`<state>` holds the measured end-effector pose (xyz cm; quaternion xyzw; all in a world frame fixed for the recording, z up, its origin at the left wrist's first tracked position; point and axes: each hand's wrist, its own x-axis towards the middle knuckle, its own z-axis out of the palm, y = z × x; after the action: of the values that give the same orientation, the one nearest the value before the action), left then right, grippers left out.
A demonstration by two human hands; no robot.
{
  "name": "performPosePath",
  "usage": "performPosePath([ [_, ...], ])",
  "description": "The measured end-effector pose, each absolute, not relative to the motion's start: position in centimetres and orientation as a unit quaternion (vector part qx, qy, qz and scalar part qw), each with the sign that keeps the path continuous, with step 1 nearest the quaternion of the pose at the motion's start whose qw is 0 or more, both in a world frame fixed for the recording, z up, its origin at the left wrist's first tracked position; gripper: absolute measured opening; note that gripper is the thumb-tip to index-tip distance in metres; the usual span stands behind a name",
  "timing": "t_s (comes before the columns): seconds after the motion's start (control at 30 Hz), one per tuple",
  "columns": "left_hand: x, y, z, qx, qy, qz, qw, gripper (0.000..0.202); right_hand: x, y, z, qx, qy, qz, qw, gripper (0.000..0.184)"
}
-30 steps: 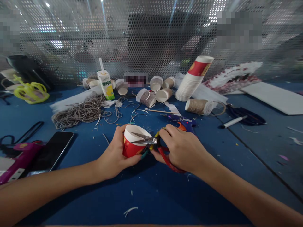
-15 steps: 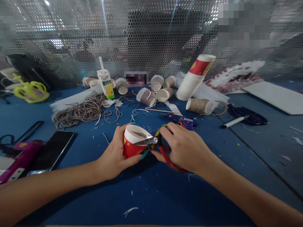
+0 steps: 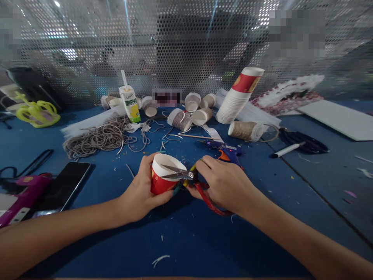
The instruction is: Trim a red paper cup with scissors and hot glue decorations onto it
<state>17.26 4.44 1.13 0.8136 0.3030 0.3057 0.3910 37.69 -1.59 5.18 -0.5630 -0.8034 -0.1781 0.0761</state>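
My left hand [image 3: 140,192] is wrapped round a red paper cup [image 3: 162,179] with a white inside, holding it on the blue table [image 3: 186,241]. My right hand [image 3: 225,184] grips red-handled scissors [image 3: 189,177]. Their metal blades are parted and lie across the cup's open rim, pointing left.
A blue glue gun [image 3: 227,151] lies just behind my right hand. Behind it are a tilted stack of paper cups [image 3: 237,99], several twine-wrapped cups [image 3: 182,120], a heap of twine [image 3: 99,138] and a drink carton [image 3: 129,103]. A phone [image 3: 62,186] lies at the left, a white marker [image 3: 287,149] at the right.
The scissor blades have stayed at the cup's rim with only small shifts of my right hand. The cup and my left hand have barely moved.
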Motion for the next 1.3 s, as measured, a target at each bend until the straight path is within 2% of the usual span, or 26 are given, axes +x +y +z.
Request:
performPosePath([
  [0.13,17.33,4.4,1.27,0.814,0.298,0.308,0.392,0.062,37.76,-1.64,5.13,-0.561,-0.806,-0.179,0.064,0.028],
  [0.3,17.34,4.39,1.32,0.809,0.302,0.303,0.402,0.062,37.84,-1.7,5.03,-0.556,-0.805,-0.201,0.046,0.005],
  [0.53,17.01,4.57,1.12,0.795,0.31,0.273,0.445,0.088,37.64,-1.79,5.09,-0.566,-0.801,-0.187,0.057,0.005],
  [0.6,17.01,4.65,1.22,0.787,0.295,0.256,0.477,0.087,37.63,-1.77,5.18,-0.571,-0.798,-0.179,0.07,0.01],
  [0.73,17.13,4.79,1.41,0.793,0.277,0.273,0.47,0.071,37.54,-1.62,5.37,-0.586,-0.78,-0.193,0.103,0.037],
  [0.87,17.26,4.72,1.42,0.792,0.301,0.282,0.45,0.07,37.47,-1.45,5.43,-0.589,-0.773,-0.216,0.09,0.042],
  [1.1,17.34,4.46,1.26,0.79,0.329,0.283,0.433,0.074,37.62,-1.53,5.42,-0.584,-0.783,-0.197,0.083,0.033],
  [1.3,17.34,4.34,1.26,0.805,0.319,0.29,0.409,0.067,38.05,-1.48,5.29,-0.56,-0.801,-0.204,0.062,0.01],
])
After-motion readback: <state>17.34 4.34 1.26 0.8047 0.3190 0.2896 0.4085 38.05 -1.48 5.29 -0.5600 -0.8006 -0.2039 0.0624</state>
